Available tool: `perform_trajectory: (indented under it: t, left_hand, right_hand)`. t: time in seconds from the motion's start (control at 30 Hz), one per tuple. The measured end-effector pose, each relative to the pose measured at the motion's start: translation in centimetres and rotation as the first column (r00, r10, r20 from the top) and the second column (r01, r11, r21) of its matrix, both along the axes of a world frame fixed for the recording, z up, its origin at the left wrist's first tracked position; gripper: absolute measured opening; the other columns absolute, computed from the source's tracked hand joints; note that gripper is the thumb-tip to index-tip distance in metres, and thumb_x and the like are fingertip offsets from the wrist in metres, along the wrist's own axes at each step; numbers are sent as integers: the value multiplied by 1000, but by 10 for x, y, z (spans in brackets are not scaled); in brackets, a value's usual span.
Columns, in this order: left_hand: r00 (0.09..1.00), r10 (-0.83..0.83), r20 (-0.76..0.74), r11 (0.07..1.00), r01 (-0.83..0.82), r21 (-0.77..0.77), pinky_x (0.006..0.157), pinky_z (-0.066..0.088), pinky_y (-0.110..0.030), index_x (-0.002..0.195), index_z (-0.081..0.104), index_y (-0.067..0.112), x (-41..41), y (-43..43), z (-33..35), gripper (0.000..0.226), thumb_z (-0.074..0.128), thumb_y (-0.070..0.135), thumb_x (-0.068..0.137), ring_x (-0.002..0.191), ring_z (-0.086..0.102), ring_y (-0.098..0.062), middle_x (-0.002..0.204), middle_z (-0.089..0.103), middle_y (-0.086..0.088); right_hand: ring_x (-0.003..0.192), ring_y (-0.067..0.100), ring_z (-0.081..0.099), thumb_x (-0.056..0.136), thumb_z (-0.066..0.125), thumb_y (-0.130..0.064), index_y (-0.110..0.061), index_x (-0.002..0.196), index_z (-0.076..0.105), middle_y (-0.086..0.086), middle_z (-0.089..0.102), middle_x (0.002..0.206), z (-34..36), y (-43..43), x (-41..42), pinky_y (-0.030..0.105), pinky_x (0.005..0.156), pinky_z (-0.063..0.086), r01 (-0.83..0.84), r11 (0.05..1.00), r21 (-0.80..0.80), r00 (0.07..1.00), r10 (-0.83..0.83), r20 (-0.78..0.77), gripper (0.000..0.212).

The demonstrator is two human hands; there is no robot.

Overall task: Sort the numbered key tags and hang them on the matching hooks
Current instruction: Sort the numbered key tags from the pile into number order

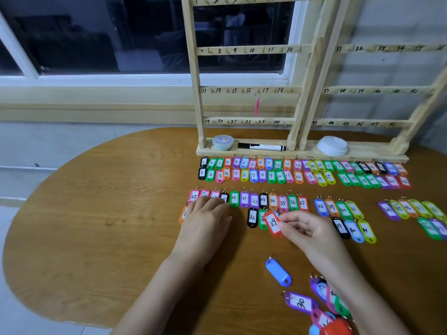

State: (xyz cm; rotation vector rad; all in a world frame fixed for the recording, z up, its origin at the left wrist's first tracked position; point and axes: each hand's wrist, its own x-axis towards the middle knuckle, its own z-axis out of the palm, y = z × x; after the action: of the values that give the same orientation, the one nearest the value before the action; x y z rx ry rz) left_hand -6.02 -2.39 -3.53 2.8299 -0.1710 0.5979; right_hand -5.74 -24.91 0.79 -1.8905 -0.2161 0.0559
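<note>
The right hand pinches the red plastic key tag numbered 29, its long axis near upright and ring end up-left; the left hand lies flat on the sorted tag rows.

Plain indoor room, window, wooden table

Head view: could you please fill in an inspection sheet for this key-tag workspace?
Surface: wooden table, numbered tag rows laid out.
Job's things: hook rack with one pink tag hanging by 17; unsorted pile front right; blue tag loose.
Clutter: marker, tub, white discs on rack base.
Grippers: left hand flat on tags; right hand pinches orange tag 29.
Cables: nothing seen.
Surroundings: dark window behind.
</note>
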Motion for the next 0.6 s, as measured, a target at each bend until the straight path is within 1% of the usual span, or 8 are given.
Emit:
perform_trajectory:
  t: [0.07,0.13,0.17,0.2,0.3,0.37,0.5,0.6]
  left_hand:
    - [994,-101,35,971,106,-213,81,51,-37,105,69,21,-10,-9,-1,21,64,25,85,94,60,-20,104,66,6]
    - [973,-231,-8,886,208,-414,85,51,-34,107,67,26,-23,-22,-2,22,64,26,85,97,59,-14,105,63,12]
    - [955,-292,-46,854,238,-463,88,49,-31,109,67,29,-29,-28,-2,24,65,27,85,101,58,-11,107,62,15]
    - [935,-344,-85,837,264,-479,90,47,-28,113,66,30,-35,-34,-2,27,66,27,86,104,56,-8,110,61,17]
    - [885,-448,-127,819,349,-456,94,42,-25,118,64,30,-46,-49,-5,32,67,32,86,107,52,-6,116,60,18]
    - [864,-481,-148,824,387,-414,95,39,-22,121,62,31,-49,-57,-6,36,69,30,85,108,49,-7,120,60,19]
    - [873,-459,-166,865,397,-306,93,42,-24,119,64,31,-51,-65,-5,34,68,23,87,106,45,-7,119,60,18]
    - [889,-425,-169,885,368,-285,89,45,-27,117,65,33,-50,-67,-1,34,70,22,85,103,45,-7,115,60,15]
  right_hand:
    - [77,-2,65,86,68,-10,-25,85,71,-12,72,79,5,-5,-2,10,69,49,26,999,41,1000,-25,-15,15]
    - [77,-1,66,87,67,-12,-26,86,71,-11,72,80,9,-10,-4,12,70,50,35,998,60,999,-34,-26,14]
    - [77,-1,66,87,67,-13,-25,87,70,-11,72,80,11,-13,-6,12,69,49,39,997,73,999,-37,-30,13]
    - [75,-2,66,87,66,-12,-25,87,70,-9,72,79,12,-15,-8,11,69,49,45,995,87,998,-43,-36,13]
    - [67,-6,63,87,66,-9,-21,86,69,-5,72,79,14,-21,-18,7,63,46,72,991,116,997,-66,-49,12]
    - [65,-7,62,87,67,-9,-21,85,68,-4,72,79,13,-25,-23,7,63,45,94,987,131,994,-86,-61,13]
    - [68,-6,63,87,68,-14,-26,85,68,-9,72,82,13,-35,-33,8,63,46,124,985,124,990,-114,-86,12]
    - [70,-7,63,87,67,-14,-25,87,68,-8,72,85,13,-39,-38,7,63,46,125,985,115,989,-115,-93,11]
